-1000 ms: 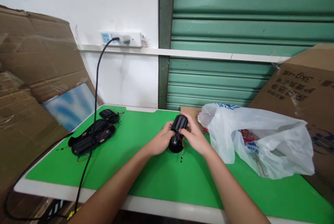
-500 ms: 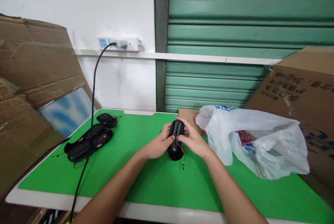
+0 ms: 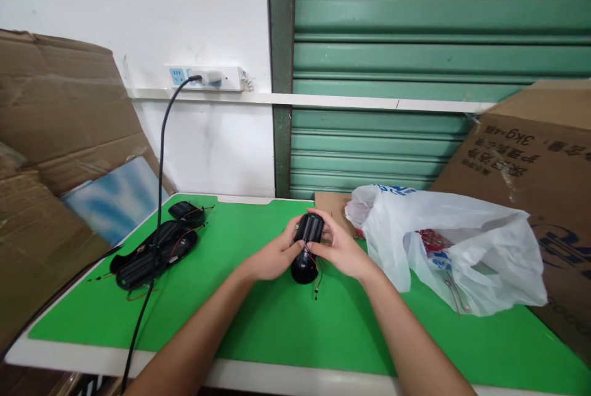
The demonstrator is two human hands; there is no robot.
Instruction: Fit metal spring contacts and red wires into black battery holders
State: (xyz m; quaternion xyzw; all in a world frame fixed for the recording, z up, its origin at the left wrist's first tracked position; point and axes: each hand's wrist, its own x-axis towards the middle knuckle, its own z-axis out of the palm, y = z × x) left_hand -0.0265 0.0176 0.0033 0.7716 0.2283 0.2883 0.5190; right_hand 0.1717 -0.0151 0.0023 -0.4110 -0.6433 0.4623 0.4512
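Over the green mat (image 3: 295, 328), the left hand (image 3: 276, 254) and right hand (image 3: 341, 251) grip a black plastic housing (image 3: 308, 228) between them from opposite sides, apparently to steady it while leaving its wire ends (image 3: 316, 291) free.

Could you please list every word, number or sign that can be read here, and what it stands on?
"3kg×4瓶": right-hand box.
"深层洁净": same box, apparently.
"护理洗衣液": same box, apparently.
Box's other print and blue logo: not surely readable.
Bag's blue print: too creased.
Power strip, held black part: none legible.
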